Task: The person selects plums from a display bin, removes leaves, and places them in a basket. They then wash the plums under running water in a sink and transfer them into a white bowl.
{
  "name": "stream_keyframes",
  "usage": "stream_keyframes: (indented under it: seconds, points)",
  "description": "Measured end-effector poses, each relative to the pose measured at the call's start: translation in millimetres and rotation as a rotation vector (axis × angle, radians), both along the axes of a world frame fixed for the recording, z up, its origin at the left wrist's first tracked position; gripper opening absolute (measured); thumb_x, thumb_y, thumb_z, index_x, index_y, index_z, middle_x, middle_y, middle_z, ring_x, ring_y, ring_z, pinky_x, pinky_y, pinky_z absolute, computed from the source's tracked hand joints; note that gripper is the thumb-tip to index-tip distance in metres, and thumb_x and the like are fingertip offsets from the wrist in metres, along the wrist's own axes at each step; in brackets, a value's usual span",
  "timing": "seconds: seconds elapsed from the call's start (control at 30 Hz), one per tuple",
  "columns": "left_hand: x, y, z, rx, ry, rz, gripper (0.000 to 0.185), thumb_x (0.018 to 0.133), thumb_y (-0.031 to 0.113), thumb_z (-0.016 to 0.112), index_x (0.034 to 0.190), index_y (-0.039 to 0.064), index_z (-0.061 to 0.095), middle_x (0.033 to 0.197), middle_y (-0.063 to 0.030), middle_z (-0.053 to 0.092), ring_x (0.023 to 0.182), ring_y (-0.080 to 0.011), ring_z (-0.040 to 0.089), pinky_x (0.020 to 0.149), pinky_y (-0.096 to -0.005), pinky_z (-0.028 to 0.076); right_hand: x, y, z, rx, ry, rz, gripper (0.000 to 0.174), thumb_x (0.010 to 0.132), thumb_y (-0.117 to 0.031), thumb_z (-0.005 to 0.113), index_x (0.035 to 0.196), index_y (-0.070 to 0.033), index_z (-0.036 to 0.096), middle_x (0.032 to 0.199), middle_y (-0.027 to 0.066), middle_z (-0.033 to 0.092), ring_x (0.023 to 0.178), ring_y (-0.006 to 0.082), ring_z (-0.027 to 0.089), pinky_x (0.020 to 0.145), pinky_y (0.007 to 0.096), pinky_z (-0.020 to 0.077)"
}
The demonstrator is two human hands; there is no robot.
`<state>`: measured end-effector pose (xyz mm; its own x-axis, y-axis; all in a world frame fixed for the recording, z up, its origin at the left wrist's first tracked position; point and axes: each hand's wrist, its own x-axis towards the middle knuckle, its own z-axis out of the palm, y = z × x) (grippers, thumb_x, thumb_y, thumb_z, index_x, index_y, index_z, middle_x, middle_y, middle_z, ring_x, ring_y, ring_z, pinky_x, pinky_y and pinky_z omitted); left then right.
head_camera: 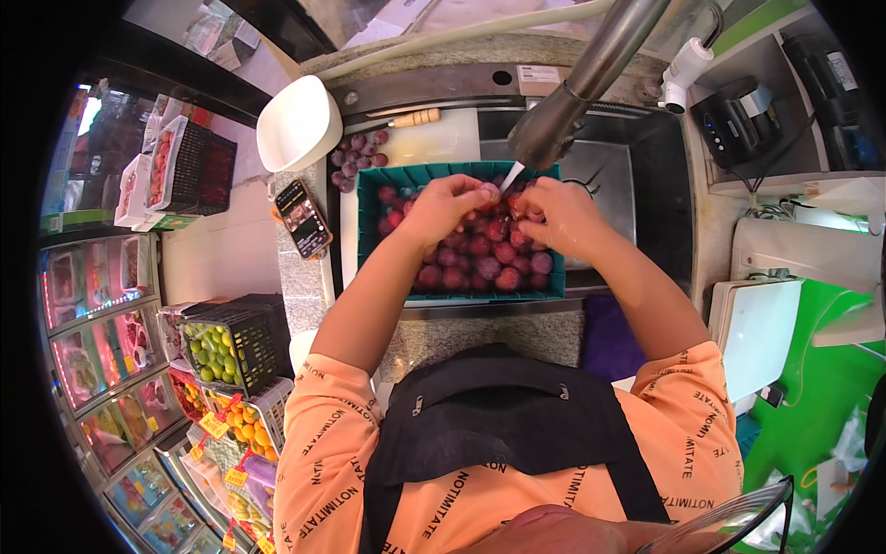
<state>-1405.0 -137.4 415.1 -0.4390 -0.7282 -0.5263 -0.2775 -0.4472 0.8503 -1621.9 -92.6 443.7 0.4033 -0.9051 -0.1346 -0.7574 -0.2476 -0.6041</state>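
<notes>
A teal plastic basket (460,298) sits at the sink, filled with round red-purple fruits (488,268), plums or large grapes, partly under water. My left hand (446,211) pinches one fruit (490,194) between thumb and fingertips, over the heap. Opposite it, my wet right hand (564,216) has its fingers curled against fruits at the basket's right side; the fingers hide whether it grips one. From the metal faucet (547,131) a stream of water (512,178) falls between both hands.
Behind the basket, a white cutting board (450,142) carries a wooden-handled tool (415,118) and grapes (356,159). Left of it stand a white tub (299,124) and a smartphone (303,218). The sink basin (609,208) lies right; a white flat-topped device (754,332) stands beyond.
</notes>
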Motion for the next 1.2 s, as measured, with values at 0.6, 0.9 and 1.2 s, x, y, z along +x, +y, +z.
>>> stream_keyframes:
  seconds: [0.6, 0.9, 1.2]
  points:
    - [-11, 27, 1, 0.681, 1.216, 0.396, 0.072, 0.09, 0.06, 0.039, 0.141, 0.009, 0.039, 0.143, -0.016, 0.039, 0.132, -0.0408, 0.035, 0.105, -0.0557, 0.035, 8, -23, 14, 0.458, -1.147, -0.406, 0.026, 0.078, -0.009, 0.066, 0.103, 0.0, 0.06, 0.091, 0.0106, 0.063, 0.083, 0.0152, 0.061, 0.074, 0.0328, 0.0503]
    - [4, 37, -4, 0.55, 1.429, 0.439, 0.06, 0.09, 0.048, 0.046, 0.138, 0.012, 0.042, 0.14, -0.0177, 0.042, 0.13, -0.0416, 0.037, 0.108, -0.0629, 0.022, 36, -24, 9, 0.104, -0.849, -0.182, 0.046, 0.078, -0.012, 0.063, 0.121, 0.0, 0.054, 0.101, 0.0121, 0.067, 0.091, 0.025, 0.064, 0.084, 0.0357, 0.05]
    - [37, 39, -4, 0.374, 1.492, 0.44, 0.048, 0.09, 0.043, 0.05, 0.126, 0.012, 0.056, 0.129, -0.0171, 0.049, 0.134, -0.0406, 0.031, 0.11, -0.0642, 0.018, 39, -24, -27, -0.175, 0.105, 0.18, 0.022, 0.076, -0.021, 0.068, 0.09, -0.005, 0.066, 0.088, 0.0122, 0.066, 0.082, 0.0304, 0.064, 0.071, 0.0401, 0.053]
